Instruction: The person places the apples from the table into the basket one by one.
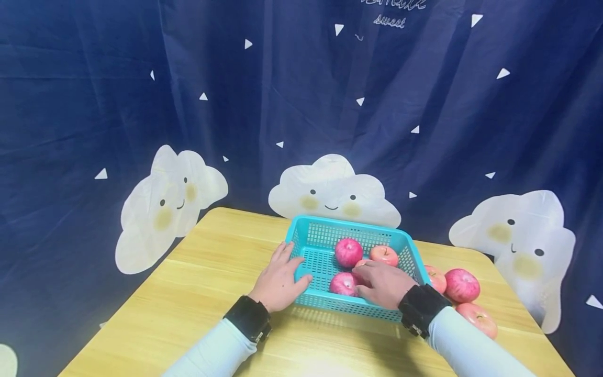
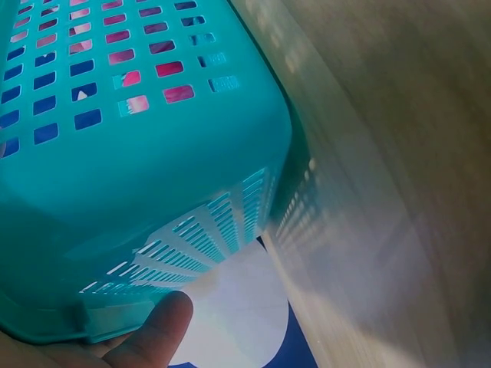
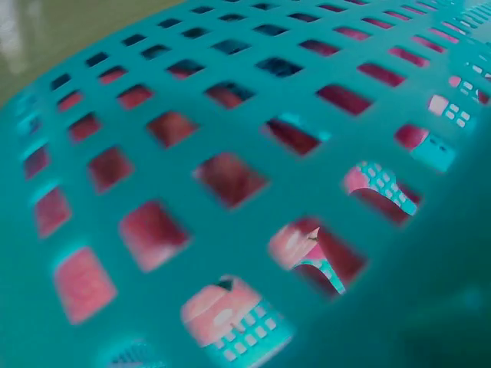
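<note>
Left hand: your left hand rests at the basket's left rim, fingers and thumb spread apart.
Right hand: your right hand reaches over the near rim, fingers and thumb among the fruit; you cannot tell from these views whether it pinches an apple.
Container: turquoise basket, perforated, between your two hands.
Fruit by right fingertips: near dark pink apple, just beside your right thumb; half-covered pale apple, at your right fingers.
Fruit beyond right fingers: far dark pink apple and far pale apple, both in the basket.
Fruit outside: three loose apples, two pale, one dark pink, grouped right of your right hand.
Wristbands: two black wristbands, one behind each hand.
Support: wood-grain table, under the basket.
Backdrop: dark blue curtain, beyond both hands, printed with smiling clouds.
</note>
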Motion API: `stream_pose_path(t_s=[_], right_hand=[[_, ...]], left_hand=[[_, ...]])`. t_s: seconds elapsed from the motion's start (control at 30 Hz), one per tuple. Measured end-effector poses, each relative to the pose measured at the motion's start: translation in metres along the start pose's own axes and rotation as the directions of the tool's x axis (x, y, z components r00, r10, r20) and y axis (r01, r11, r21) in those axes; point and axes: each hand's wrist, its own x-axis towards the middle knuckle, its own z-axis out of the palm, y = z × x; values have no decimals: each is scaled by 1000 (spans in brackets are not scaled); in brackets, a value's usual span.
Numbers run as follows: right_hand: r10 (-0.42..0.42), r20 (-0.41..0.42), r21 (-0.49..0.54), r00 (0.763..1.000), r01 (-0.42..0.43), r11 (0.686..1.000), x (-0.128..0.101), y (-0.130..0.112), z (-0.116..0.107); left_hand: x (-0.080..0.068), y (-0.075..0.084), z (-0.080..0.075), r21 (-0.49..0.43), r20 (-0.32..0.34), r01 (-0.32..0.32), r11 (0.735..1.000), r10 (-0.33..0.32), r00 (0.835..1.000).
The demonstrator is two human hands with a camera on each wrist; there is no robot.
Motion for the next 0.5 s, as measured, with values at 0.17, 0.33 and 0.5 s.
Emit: stream_pose_path(t_s=[0.17,0.33,0.5], right_hand=[[29,5,24,1000,-29,999,-5,5,-4],[59,-24,58,998,-57,997,-15,12,-10],[121,-63,93,991,-115,989,-33,24,-20]], left_hand=[[0,-1,-2,5,-5,1,1000,-1,1000],[0,1,-3,-12,-10,-3,1000,3,1000],[0,1,-1,-13,-2,-2,1000,2,1000]])
